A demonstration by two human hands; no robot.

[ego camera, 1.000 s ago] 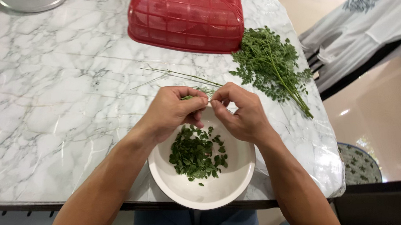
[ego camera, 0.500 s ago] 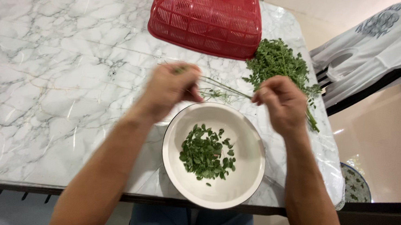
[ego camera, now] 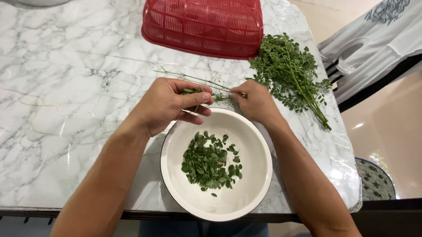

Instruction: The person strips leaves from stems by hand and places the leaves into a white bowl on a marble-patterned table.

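1. As I looked down through the head camera, my left hand (ego camera: pixel 168 104) hung just above the far left rim of a white bowl (ego camera: pixel 254 189), its fingers curled loosely around a small tuft of green leaves (ego camera: pixel 190 91), pinched between the thumb and fingertips.
2. My right hand (ego camera: pixel 254 101) sat to the right of it, beyond the bowl's far rim, nearly closed, with the thumb and forefinger pinching the end of a thin green stem (ego camera: pixel 204 81).
3. That stem ran away to the far left across the tabletop, and a few more bare stems lay beside it.
4. The two hands were near each other but apart, with a small sprig of leaves (ego camera: pixel 221 97) showing between them.
5. The bowl stood on a white and grey marble table (ego camera: pixel 49 109), close to its near edge, between my forearms.
6. A loose heap of plucked leaves (ego camera: pixel 209 162) lay inside the bowl, a little left of its middle.
7. A bunch of leafy stalks (ego camera: pixel 288 72) rested on the table to the right of my right hand, their cut ends pointing towards the near right.
8. A red plastic mesh food cover (ego camera: pixel 202 19) sat on the far side of the table, just beside that bunch.
9. White cloth (ego camera: pixel 386 25) was draped over a chair off the table's right side.
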